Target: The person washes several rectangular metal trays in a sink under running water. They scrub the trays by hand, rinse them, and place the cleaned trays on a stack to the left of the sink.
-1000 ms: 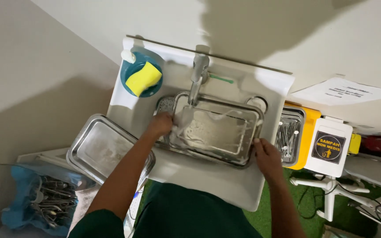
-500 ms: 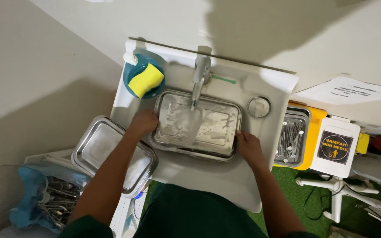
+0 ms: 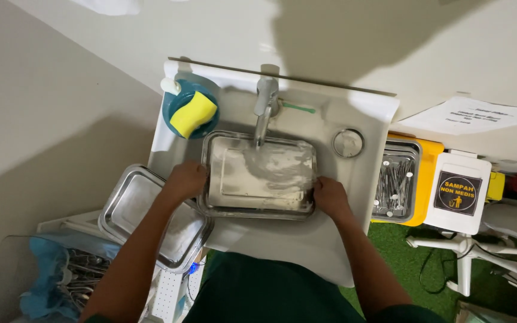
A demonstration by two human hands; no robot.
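Observation:
A rectangular steel tray [image 3: 234,173] lies level in the white sink [image 3: 366,173], under the metal tap [image 3: 264,104]. Water runs from the tap onto the tray and spreads across its soapy inside. My left hand [image 3: 185,179] grips the tray's left rim. My right hand [image 3: 328,196] grips its right front corner. Both forearms reach in from the bottom of the view.
A yellow sponge [image 3: 192,113] sits in a blue bowl [image 3: 178,101] at the sink's back left. A second steel tray [image 3: 136,206] rests left of the sink. A tray of metal instruments [image 3: 397,185] sits on a yellow box at right, beside a white bin [image 3: 459,191]. More instruments [image 3: 73,275] lie on blue cloth, lower left.
The tray was tilted in the sink a second ago; it now lies flat under the running water. Both hands shifted with it and still hold its two ends.

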